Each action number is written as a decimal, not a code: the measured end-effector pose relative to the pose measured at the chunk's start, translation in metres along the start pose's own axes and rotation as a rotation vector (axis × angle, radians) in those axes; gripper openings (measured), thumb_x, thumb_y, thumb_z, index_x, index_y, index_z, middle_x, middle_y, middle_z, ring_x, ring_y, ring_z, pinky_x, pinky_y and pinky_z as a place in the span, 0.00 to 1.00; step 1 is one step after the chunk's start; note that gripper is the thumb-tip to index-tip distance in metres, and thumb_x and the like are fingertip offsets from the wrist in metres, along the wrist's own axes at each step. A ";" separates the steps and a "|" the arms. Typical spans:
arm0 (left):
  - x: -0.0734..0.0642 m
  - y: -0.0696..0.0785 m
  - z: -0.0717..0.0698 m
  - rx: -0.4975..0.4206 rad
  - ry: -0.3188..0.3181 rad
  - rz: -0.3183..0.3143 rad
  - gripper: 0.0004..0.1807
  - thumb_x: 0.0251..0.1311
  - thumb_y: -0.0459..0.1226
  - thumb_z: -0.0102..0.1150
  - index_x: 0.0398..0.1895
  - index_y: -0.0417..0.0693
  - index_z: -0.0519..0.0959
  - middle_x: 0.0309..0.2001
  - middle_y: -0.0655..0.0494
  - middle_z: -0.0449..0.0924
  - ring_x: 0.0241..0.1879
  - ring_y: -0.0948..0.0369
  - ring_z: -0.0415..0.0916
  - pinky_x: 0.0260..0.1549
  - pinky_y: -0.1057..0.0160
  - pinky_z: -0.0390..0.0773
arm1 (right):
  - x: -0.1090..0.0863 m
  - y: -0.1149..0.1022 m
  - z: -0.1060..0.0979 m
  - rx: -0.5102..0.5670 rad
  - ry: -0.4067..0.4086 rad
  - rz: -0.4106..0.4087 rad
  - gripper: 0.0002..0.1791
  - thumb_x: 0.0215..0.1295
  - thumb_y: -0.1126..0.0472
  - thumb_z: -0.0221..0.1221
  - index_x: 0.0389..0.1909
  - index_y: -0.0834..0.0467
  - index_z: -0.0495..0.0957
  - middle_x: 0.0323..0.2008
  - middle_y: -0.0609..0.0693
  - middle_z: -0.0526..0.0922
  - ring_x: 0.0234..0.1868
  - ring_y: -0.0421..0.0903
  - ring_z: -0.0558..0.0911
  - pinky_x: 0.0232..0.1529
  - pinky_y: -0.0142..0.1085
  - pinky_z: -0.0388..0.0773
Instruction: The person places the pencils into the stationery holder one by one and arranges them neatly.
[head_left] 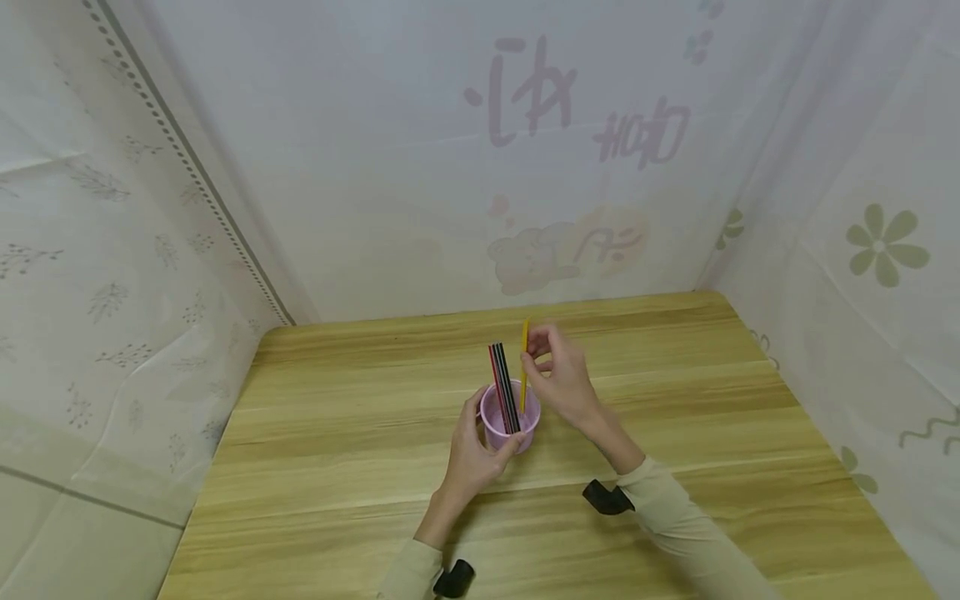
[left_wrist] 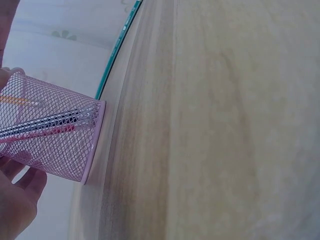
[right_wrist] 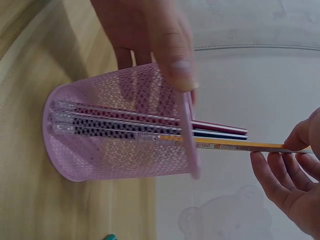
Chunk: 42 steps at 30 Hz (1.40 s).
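Note:
A pink mesh pencil cup stands upright on the table, gripped round its side by my left hand, the thumb at the rim. Inside it lean several pencils, dark ones and a red one. My right hand pinches a yellow pencil by its upper part. In the right wrist view, the lower end of the yellow pencil is inside the cup, above its bottom, beside the other pencils. A teal pencil shows beyond the cup in the left wrist view.
The wood-grain table is bordered by pale printed cloth at the back and both sides. Black wrist devices sit at both sleeves. In the right wrist view a teal tip shows at the lower edge.

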<state>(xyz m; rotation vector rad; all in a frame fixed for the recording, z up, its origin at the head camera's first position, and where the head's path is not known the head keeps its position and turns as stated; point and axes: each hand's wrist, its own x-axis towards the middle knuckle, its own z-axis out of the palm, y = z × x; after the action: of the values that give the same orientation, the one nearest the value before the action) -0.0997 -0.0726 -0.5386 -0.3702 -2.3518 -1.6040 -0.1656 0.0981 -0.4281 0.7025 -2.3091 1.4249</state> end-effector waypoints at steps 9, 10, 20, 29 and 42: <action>-0.001 0.001 0.000 -0.002 -0.007 -0.008 0.48 0.54 0.45 0.75 0.74 0.43 0.60 0.65 0.45 0.73 0.61 0.50 0.76 0.58 0.47 0.81 | -0.007 0.012 0.012 -0.035 -0.041 0.019 0.14 0.61 0.75 0.62 0.47 0.67 0.73 0.35 0.58 0.82 0.34 0.50 0.83 0.30 0.29 0.85; -0.001 0.001 0.000 -0.003 -0.009 -0.012 0.48 0.54 0.46 0.75 0.74 0.43 0.60 0.65 0.46 0.73 0.61 0.50 0.76 0.58 0.47 0.81 | -0.008 0.012 0.013 -0.038 -0.040 0.019 0.14 0.60 0.75 0.63 0.47 0.67 0.74 0.35 0.58 0.82 0.34 0.50 0.83 0.30 0.28 0.85; -0.002 -0.001 0.002 -0.024 -0.019 -0.044 0.49 0.53 0.45 0.75 0.75 0.46 0.59 0.66 0.47 0.72 0.62 0.50 0.74 0.60 0.47 0.80 | -0.016 0.018 0.016 -0.067 -0.046 0.069 0.13 0.60 0.75 0.62 0.46 0.69 0.76 0.35 0.58 0.81 0.35 0.50 0.83 0.31 0.26 0.84; -0.001 0.001 0.003 -0.027 0.008 -0.012 0.49 0.51 0.43 0.76 0.74 0.44 0.61 0.66 0.47 0.72 0.62 0.50 0.75 0.60 0.48 0.80 | -0.016 0.031 -0.004 -0.103 0.023 0.156 0.11 0.62 0.74 0.61 0.45 0.70 0.77 0.36 0.59 0.82 0.35 0.51 0.83 0.31 0.29 0.85; -0.002 0.002 0.003 -0.053 0.011 -0.025 0.48 0.51 0.41 0.76 0.74 0.44 0.61 0.67 0.48 0.72 0.63 0.51 0.74 0.62 0.48 0.79 | -0.022 0.069 -0.031 -0.200 0.050 0.291 0.12 0.60 0.71 0.63 0.44 0.70 0.77 0.34 0.61 0.83 0.33 0.53 0.84 0.32 0.31 0.85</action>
<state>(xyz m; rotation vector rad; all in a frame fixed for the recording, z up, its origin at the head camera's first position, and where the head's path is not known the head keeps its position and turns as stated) -0.0976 -0.0689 -0.5383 -0.3431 -2.3188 -1.6784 -0.1863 0.1570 -0.4766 0.2780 -2.5465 1.2811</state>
